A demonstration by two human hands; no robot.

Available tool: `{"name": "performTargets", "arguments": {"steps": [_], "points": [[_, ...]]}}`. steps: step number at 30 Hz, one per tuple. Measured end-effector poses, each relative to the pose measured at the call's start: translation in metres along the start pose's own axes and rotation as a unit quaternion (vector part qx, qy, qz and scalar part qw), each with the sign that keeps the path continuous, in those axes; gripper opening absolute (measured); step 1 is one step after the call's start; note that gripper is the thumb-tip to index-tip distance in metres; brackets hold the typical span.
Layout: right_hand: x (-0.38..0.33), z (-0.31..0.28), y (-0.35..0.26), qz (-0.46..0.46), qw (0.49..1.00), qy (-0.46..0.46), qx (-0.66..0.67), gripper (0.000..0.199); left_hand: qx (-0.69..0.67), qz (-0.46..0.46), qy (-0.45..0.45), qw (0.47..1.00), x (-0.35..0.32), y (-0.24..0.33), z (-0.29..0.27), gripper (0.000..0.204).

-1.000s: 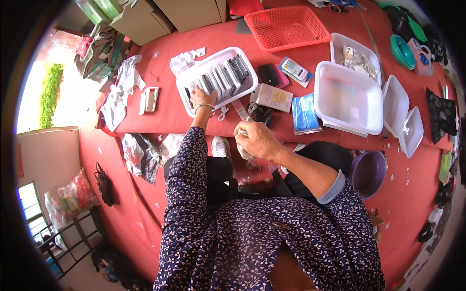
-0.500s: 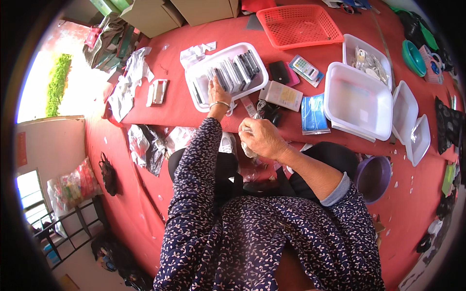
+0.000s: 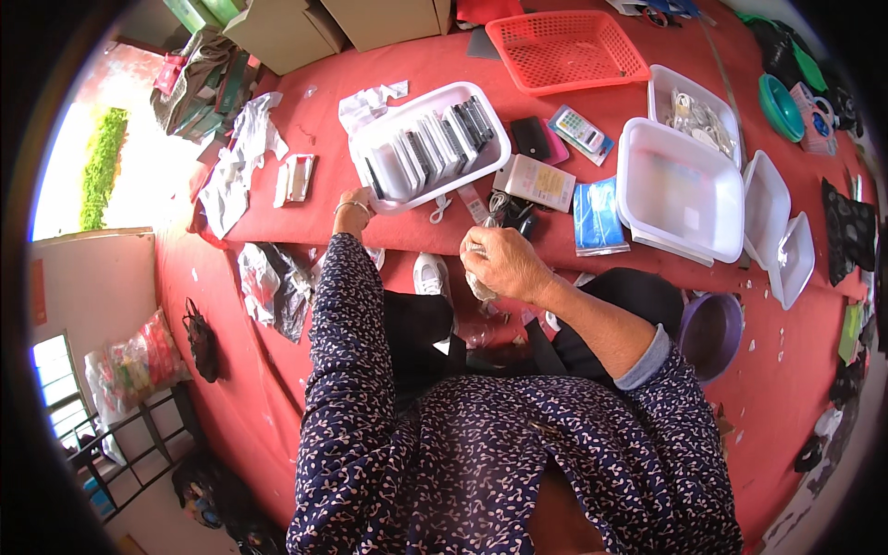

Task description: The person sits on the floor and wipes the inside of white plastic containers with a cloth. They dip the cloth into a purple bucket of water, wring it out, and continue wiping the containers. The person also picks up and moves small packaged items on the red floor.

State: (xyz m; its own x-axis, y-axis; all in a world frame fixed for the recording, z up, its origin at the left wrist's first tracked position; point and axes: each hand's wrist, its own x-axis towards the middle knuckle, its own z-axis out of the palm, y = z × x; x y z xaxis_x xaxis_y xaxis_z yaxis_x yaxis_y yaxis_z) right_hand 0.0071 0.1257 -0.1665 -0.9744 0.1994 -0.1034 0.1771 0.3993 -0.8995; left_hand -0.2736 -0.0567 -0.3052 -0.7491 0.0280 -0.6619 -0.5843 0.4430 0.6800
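My left hand (image 3: 352,211) is closed at the near left corner of a white plastic tray (image 3: 382,205), its fingers bunched against the rim. Flat, thin black, grey and whitish pieces (image 3: 433,153) stand on edge in a row inside that tray. Above my lap, my right hand (image 3: 507,263) is closed round a crumpled clear plastic bag (image 3: 479,283); what the bag holds is hidden. Just beyond this hand lie a dark coiled cable (image 3: 499,208) and a pale box (image 3: 540,182). A white cord loop (image 3: 440,209) rests beside the tray.
Right of the box are a blue plastic packet (image 3: 598,217), a white basin (image 3: 684,185) and a tub of cables (image 3: 698,120). A red mesh basket (image 3: 566,51) stands at the back, with a carded remote control (image 3: 581,133) before it. A purple bowl (image 3: 710,338) sits lower right.
My left hand has left the row of flat pieces and moved left and nearer to the tray's corner. My right hand stays almost in place, still holding the plastic bag.
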Motion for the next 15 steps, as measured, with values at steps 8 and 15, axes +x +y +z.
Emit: {"name": "performTargets", "arguments": {"steps": [8,15], "points": [[0.005,-0.002,-0.003,0.024,1.000,-0.006,-0.009,0.019,-0.122,-0.006,0.090,0.988,-0.016,0.005,0.017,0.045],[0.003,-0.001,-0.004,0.012,1.000,-0.009,-0.019,0.020,0.028,0.199,0.082,0.976,-0.015,0.030,0.014,0.058]]}}
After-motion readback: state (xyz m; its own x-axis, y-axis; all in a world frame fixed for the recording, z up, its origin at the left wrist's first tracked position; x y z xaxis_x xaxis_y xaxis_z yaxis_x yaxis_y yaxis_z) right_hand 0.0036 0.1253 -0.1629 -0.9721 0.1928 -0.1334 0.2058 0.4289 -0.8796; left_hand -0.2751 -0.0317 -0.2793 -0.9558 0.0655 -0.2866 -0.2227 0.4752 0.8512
